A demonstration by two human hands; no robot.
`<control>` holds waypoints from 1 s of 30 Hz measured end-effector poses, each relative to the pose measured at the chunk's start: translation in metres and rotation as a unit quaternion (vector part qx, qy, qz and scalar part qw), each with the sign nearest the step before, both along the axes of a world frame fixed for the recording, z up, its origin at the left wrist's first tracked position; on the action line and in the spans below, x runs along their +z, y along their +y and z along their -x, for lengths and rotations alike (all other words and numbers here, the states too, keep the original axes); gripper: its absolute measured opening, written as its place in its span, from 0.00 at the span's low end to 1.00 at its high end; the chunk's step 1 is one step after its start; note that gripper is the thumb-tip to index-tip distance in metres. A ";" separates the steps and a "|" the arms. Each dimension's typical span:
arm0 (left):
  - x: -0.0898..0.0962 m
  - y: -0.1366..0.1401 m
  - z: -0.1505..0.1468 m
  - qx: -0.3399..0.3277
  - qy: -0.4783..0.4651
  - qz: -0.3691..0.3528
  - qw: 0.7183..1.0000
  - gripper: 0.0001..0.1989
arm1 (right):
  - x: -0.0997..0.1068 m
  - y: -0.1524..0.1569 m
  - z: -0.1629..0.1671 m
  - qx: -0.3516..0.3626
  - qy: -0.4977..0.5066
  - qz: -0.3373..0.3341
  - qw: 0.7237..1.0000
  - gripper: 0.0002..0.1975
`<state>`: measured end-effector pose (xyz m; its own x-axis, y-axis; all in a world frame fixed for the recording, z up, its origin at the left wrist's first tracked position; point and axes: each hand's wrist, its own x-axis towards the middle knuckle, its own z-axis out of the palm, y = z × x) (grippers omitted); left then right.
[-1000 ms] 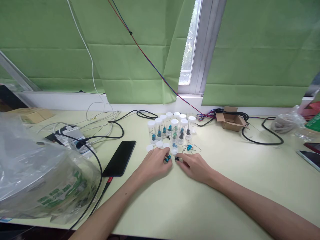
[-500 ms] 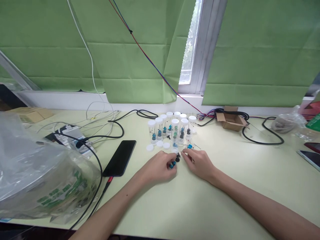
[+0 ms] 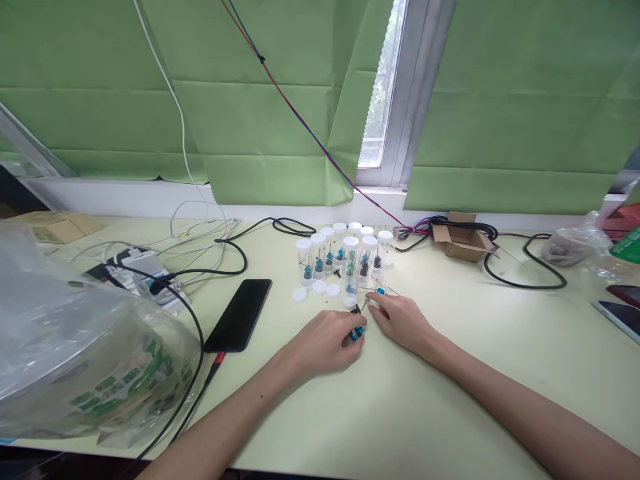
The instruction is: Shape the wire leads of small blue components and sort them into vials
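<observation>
My left hand [image 3: 323,341] is closed around small shiny blue pieces [image 3: 357,333], which show between its thumb and fingers. Just beyond its fingertips lies a small black part [image 3: 355,310]. My right hand [image 3: 400,321] has its fingertips pinched at a thin metal rod [image 3: 365,303], close to the left fingertips. A small blue piece [image 3: 381,291] with thin wires shows behind the right index finger. Past both hands stand several clear tubes [image 3: 351,267] with white caps, holding blue or dark parts with thin stems. Loose white caps [image 3: 319,287] lie in front of them.
A black phone [image 3: 240,315] with a cable lies left of my left arm. A large plastic bag [image 3: 100,347] fills the left side. Cables and an open cardboard box [image 3: 463,244] sit along the back. Another phone [image 3: 617,319] is at the right edge.
My left hand has shifted right, toward the right hand, with the blue pieces still in it. My right hand has moved slightly up and right, and the thin rod now shows at its fingertips.
</observation>
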<state>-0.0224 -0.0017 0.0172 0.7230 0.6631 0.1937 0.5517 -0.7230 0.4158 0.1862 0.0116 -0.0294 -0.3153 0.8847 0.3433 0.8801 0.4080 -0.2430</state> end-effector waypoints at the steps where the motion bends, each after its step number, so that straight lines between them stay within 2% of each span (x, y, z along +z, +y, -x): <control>1: -0.001 0.000 0.000 -0.003 0.003 -0.009 1.000 0.06 | 0.000 0.000 0.000 0.001 -0.004 0.004 1.000 0.14; 6: -0.007 0.002 0.000 -0.001 0.010 -0.029 1.000 0.07 | 0.004 0.000 0.000 0.028 -0.007 0.021 0.999 0.12; 19: -0.006 0.002 0.000 -0.008 0.012 -0.031 0.999 0.08 | 0.003 0.000 0.000 0.036 0.021 -0.011 0.999 0.10; 23: -0.008 0.002 0.000 -0.008 0.014 -0.036 0.999 0.07 | 0.003 0.000 -0.001 0.019 0.037 -0.024 0.999 0.09; 30: -0.008 0.002 0.000 -0.004 0.018 -0.030 0.999 0.09 | 0.011 0.011 -0.019 -0.055 0.054 -0.088 0.993 0.11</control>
